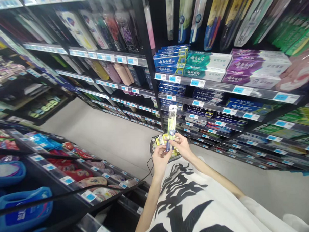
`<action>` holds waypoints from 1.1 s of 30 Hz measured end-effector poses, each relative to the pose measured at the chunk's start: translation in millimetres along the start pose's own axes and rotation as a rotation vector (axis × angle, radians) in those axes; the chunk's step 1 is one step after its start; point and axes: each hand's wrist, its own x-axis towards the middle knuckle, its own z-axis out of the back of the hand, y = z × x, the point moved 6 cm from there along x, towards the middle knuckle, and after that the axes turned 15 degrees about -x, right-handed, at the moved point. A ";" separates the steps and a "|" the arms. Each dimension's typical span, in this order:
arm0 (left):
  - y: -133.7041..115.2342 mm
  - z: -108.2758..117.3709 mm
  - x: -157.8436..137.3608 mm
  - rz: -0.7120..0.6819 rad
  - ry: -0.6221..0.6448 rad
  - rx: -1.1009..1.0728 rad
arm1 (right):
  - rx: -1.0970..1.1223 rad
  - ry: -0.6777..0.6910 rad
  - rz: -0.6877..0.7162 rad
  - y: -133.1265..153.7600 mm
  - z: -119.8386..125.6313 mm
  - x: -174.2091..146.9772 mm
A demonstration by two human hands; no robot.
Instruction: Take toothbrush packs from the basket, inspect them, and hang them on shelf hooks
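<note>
Both of my hands hold one packaged toothbrush [172,120] upright in front of my body. Its pack is clear and green with a white hanging tab on top and a dark blue lower end. My left hand [161,157] pinches the bottom end from the left. From the right, my right hand [181,144] has its fingers closed on the lower part of the pack. Just beyond and below my hands is a dark basket [152,146] with several small yellow-green packs [159,140] in it, partly hidden by my hands.
Ahead stands a shelf unit [214,82] with stacked toothpaste boxes [205,61] and hanging toothbrushes [198,18]. Bottles [116,26] fill shelves to its left. A lower shelf with blue jugs [23,210] and bagged goods [75,174] lies at left. Pale floor [94,128] runs between.
</note>
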 end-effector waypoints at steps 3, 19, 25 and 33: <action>4.0 2.4 -0.1 -0.006 0.004 0.004 | -0.008 0.012 0.004 -1.0 0.7 0.6; 5.4 2.4 6.2 -0.018 -0.033 0.074 | -0.322 -0.121 0.317 93.1 59.0 60.3; 2.4 -2.4 6.6 0.030 0.053 0.097 | -0.417 -0.281 0.585 231.1 90.1 126.9; 10.1 0.5 5.0 -0.019 0.015 0.070 | -0.461 -0.291 0.695 324.6 82.8 207.4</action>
